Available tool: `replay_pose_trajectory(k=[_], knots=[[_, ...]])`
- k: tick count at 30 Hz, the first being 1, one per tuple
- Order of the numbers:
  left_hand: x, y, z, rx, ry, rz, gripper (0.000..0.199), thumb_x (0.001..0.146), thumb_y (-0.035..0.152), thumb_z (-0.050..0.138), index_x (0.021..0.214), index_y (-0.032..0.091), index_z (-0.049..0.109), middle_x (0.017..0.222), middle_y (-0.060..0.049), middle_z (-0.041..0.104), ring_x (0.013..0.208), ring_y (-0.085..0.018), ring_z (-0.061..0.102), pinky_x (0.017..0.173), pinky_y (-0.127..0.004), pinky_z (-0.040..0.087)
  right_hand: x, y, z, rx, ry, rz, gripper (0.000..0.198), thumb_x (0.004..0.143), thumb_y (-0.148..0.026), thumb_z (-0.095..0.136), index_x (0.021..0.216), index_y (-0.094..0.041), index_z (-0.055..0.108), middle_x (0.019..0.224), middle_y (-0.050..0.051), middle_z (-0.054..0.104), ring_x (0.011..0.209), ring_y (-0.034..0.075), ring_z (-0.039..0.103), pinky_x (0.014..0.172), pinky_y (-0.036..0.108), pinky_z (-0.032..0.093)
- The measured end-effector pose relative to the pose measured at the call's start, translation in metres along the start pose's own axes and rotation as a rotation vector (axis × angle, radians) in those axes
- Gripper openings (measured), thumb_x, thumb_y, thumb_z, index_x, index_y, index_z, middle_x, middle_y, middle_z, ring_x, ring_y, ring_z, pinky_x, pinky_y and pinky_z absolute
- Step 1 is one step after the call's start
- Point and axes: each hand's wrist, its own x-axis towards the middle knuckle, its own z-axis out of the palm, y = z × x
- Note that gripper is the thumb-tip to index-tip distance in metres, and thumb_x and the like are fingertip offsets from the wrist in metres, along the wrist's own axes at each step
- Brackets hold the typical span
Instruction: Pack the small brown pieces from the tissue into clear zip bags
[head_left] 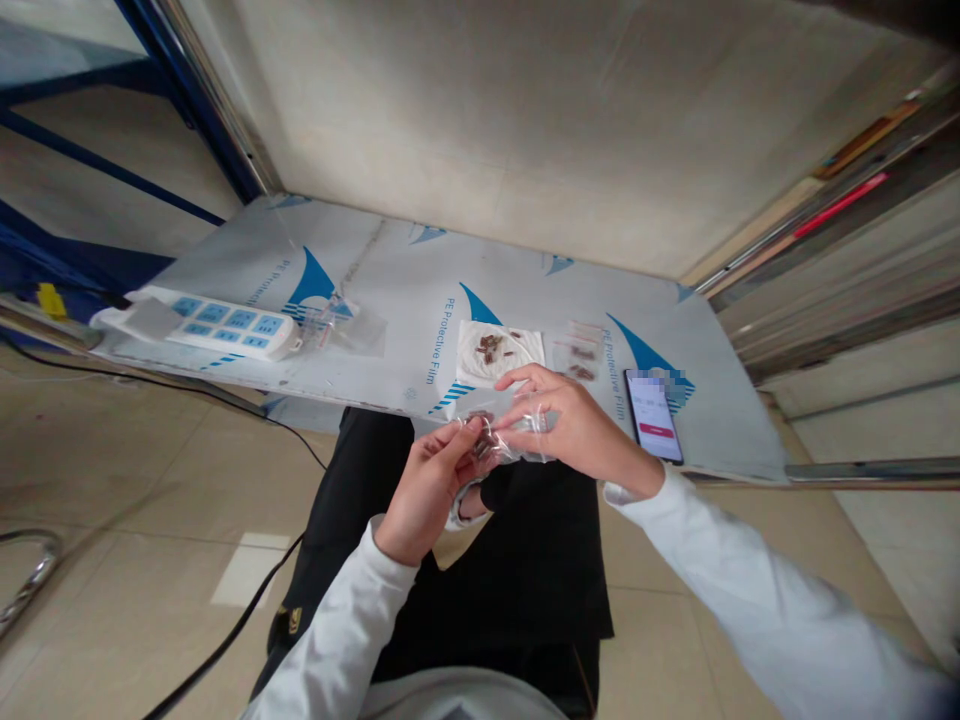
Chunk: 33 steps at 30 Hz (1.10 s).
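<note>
Between my two hands, at the table's front edge, is a small clear plastic bag (491, 450) with brownish pieces in it. The thumb and fingers of my left hand (439, 475) pinch its left side. My right hand (559, 420) is at the bag's right side, its fingers bent against the plastic; whether they grip it is hard to make out. Just beyond the hands, several small brown pieces (491, 347) lie on a white square sheet (469, 365). To the right of that sheet rest filled clear bags (579, 355) holding similar brown pieces.
A phone (654, 418) with a lit screen lies right of my right hand. On the left are a white power strip (225, 322) and clear plastic bags (337, 325). The table (405, 290) carries printed protective film. A black cable (247, 610) crosses the floor.
</note>
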Motion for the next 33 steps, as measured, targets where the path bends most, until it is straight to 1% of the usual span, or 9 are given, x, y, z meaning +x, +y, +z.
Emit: replay_pose_trajectory(k=[4, 7, 10, 16, 21, 23, 25, 30, 33], knots=[[0.005, 0.002, -0.004, -0.102, 0.078, 0.059, 0.019, 0.075, 0.024, 0.074, 0.09, 0.013, 0.073, 0.082, -0.004, 0.074, 0.07, -0.011, 0.068, 0.07, -0.02, 0.056, 0.01, 0.01, -0.03, 0.121, -0.104, 0.032, 0.012, 0.076, -0.031, 0.073, 0.082, -0.022, 0.076, 0.114, 0.008, 0.065, 0.105, 0.022, 0.06, 0.09, 0.036, 0.047], [0.009, 0.003, -0.008, -0.153, 0.124, 0.083, 0.019, 0.076, 0.024, 0.073, 0.092, 0.013, 0.072, 0.088, -0.006, 0.075, 0.075, -0.012, 0.069, 0.073, -0.022, 0.057, 0.028, 0.045, -0.039, 0.151, 0.046, 0.13, 0.019, 0.076, -0.036, 0.071, 0.085, -0.02, 0.075, 0.107, 0.008, 0.069, 0.098, 0.022, 0.064, 0.083, 0.034, 0.049], [0.012, 0.004, -0.012, -0.185, 0.15, 0.105, 0.017, 0.076, 0.022, 0.073, 0.091, 0.014, 0.072, 0.09, -0.006, 0.075, 0.077, -0.012, 0.07, 0.072, -0.02, 0.058, 0.056, 0.096, -0.023, -0.108, 0.335, 0.272, 0.021, 0.077, -0.033, 0.069, 0.084, -0.015, 0.075, 0.087, 0.009, 0.072, 0.079, 0.02, 0.064, 0.077, 0.034, 0.049], [0.013, 0.008, -0.014, -0.257, 0.189, 0.139, 0.011, 0.077, 0.015, 0.069, 0.088, 0.013, 0.07, 0.089, -0.005, 0.073, 0.078, -0.011, 0.07, 0.075, -0.02, 0.057, 0.082, 0.149, 0.014, -0.305, 0.381, 0.282, 0.008, 0.073, -0.024, 0.072, 0.075, -0.017, 0.075, 0.087, 0.01, 0.068, 0.084, 0.022, 0.06, 0.086, 0.036, 0.045], [0.019, 0.002, -0.01, -0.304, 0.186, 0.171, 0.006, 0.075, 0.013, 0.069, 0.081, 0.013, 0.068, 0.08, -0.001, 0.071, 0.074, -0.009, 0.068, 0.076, -0.019, 0.055, 0.047, 0.108, 0.026, -0.215, 0.535, 0.246, 0.03, 0.09, -0.036, 0.052, 0.092, -0.017, 0.074, 0.107, 0.014, 0.066, 0.102, 0.025, 0.057, 0.094, 0.041, 0.042], [0.021, -0.003, -0.008, -0.279, 0.192, 0.175, 0.009, 0.073, 0.014, 0.071, 0.081, 0.013, 0.068, 0.08, -0.001, 0.071, 0.072, -0.008, 0.068, 0.072, -0.018, 0.054, 0.025, 0.074, 0.039, 0.063, 0.593, 0.237, 0.041, 0.095, -0.043, 0.04, 0.107, -0.017, 0.07, 0.108, 0.012, 0.067, 0.097, 0.022, 0.061, 0.087, 0.038, 0.047], [0.02, -0.01, -0.005, -0.218, 0.192, 0.184, 0.012, 0.071, 0.016, 0.074, 0.082, 0.013, 0.068, 0.081, -0.001, 0.072, 0.071, -0.008, 0.067, 0.069, -0.017, 0.052, 0.007, 0.04, 0.055, 0.373, 0.478, 0.256, 0.041, 0.092, -0.049, 0.047, 0.116, -0.021, 0.066, 0.107, 0.009, 0.07, 0.091, 0.022, 0.065, 0.08, 0.035, 0.051], [0.009, -0.009, -0.001, 0.153, 0.12, 0.284, 0.021, 0.071, 0.026, 0.077, 0.089, 0.017, 0.071, 0.096, -0.004, 0.073, 0.09, -0.015, 0.067, 0.079, -0.021, 0.049, -0.014, -0.005, 0.072, 0.652, 0.701, 0.333, 0.027, 0.082, -0.043, 0.064, 0.092, -0.019, 0.072, 0.091, 0.007, 0.075, 0.087, 0.023, 0.069, 0.082, 0.034, 0.053], [0.005, 0.008, 0.007, 0.385, 0.08, 0.399, 0.029, 0.074, 0.031, 0.075, 0.099, 0.018, 0.073, 0.106, -0.007, 0.072, 0.097, -0.017, 0.064, 0.085, -0.023, 0.046, -0.024, -0.007, 0.061, 0.599, 0.6, 0.315, 0.025, 0.08, -0.041, 0.068, 0.093, -0.02, 0.073, 0.092, 0.007, 0.075, 0.088, 0.024, 0.069, 0.081, 0.035, 0.054]])
